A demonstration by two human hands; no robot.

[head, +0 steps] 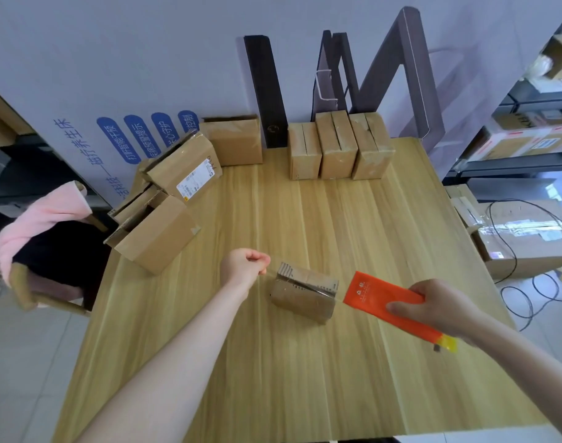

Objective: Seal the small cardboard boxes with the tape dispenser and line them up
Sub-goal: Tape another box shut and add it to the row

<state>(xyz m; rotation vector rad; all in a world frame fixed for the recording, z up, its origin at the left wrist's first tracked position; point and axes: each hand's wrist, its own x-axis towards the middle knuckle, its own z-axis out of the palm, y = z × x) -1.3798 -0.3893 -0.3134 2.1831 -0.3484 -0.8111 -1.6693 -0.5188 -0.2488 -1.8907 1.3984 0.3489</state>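
Note:
A small cardboard box (305,290) lies in the middle of the wooden table (273,378). My left hand (244,266) is just left of it, fingers pinched on the end of a clear strip of tape that runs across the box top. My right hand (439,306) grips the orange tape dispenser (385,300), whose front edge sits at the box's right side. Three small boxes (338,148) stand side by side in a row at the table's far edge.
Several larger cardboard boxes (164,225) are piled at the table's far left, one with a white label. A chair with a pink cloth (40,225) stands to the left. Shelves and a box with cables (522,238) are on the right.

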